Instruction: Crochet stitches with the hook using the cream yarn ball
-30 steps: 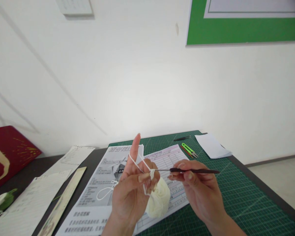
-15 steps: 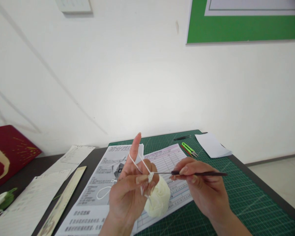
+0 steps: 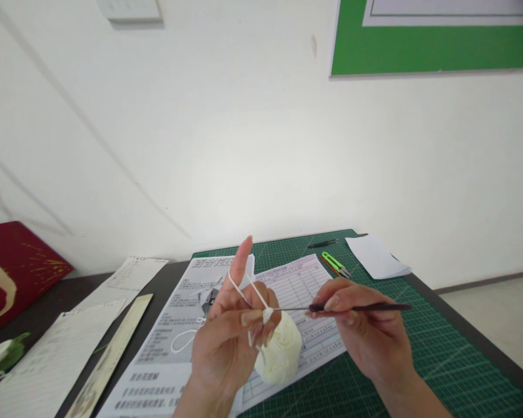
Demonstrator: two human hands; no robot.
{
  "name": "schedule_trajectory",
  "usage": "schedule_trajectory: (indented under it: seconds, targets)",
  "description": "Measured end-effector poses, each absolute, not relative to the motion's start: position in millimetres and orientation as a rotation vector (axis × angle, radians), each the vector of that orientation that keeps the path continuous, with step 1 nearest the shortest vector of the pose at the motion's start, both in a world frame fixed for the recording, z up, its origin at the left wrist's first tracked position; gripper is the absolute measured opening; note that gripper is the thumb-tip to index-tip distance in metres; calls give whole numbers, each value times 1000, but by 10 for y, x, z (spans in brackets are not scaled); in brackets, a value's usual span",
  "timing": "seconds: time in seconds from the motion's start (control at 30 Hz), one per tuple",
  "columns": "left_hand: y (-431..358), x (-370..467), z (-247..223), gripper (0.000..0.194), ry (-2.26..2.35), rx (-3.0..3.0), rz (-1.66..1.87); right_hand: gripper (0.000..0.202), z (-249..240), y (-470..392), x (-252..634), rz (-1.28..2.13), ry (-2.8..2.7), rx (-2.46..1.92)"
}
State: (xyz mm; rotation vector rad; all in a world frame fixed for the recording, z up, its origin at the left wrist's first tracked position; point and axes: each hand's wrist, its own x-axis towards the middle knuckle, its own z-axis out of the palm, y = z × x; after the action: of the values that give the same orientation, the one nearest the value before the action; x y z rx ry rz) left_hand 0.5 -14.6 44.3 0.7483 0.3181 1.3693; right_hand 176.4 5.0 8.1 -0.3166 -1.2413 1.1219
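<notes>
Between thumb and fingers, my left hand (image 3: 229, 337) pinches a small piece of white crochet work (image 3: 267, 315). Its index finger points up with a strand of white yarn (image 3: 260, 295) looped round it and running down to the stitches. My right hand (image 3: 368, 325) grips the dark handle of a crochet hook (image 3: 386, 306), whose thin metal shaft reaches left to the crochet work. The hook's tip is too small to make out at the stitches. Below and behind the fingers sits a cream ball of yarn (image 3: 283, 351), partly covered by my left hand.
Printed sheets (image 3: 152, 371) and a lined form (image 3: 294, 284) lie on the green cutting mat (image 3: 440, 342). Green thread snips (image 3: 333, 262), black tweezers (image 3: 323, 244) and white paper (image 3: 375, 258) lie farther back. A ruler (image 3: 113, 354) and a red bag (image 3: 21, 273) are at left.
My right hand and the crochet hook have shifted slightly to the right, drawing a little more shaft away from the stitches. My left hand holds nearly the same pose.
</notes>
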Motion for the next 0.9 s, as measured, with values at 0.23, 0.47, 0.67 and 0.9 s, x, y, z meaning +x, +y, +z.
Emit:
schedule_trajectory:
  seconds: [0.23, 0.47, 0.67, 0.9]
  targets:
    - [-165, 22, 430, 91, 342, 813, 1419, 9, 75, 49, 1686, 1266, -1100, -292]
    - [-134, 16, 405, 72, 342, 832, 1421, 8, 122, 24, 1648, 1395, -969, -333]
    - [-157, 93, 363, 48, 465, 1025, 1555, 10, 105, 37, 1579, 1687, -729, -298]
    - [-182, 220, 315, 58, 578, 1092, 1673, 12, 84, 45, 1525, 1679, -708, -385]
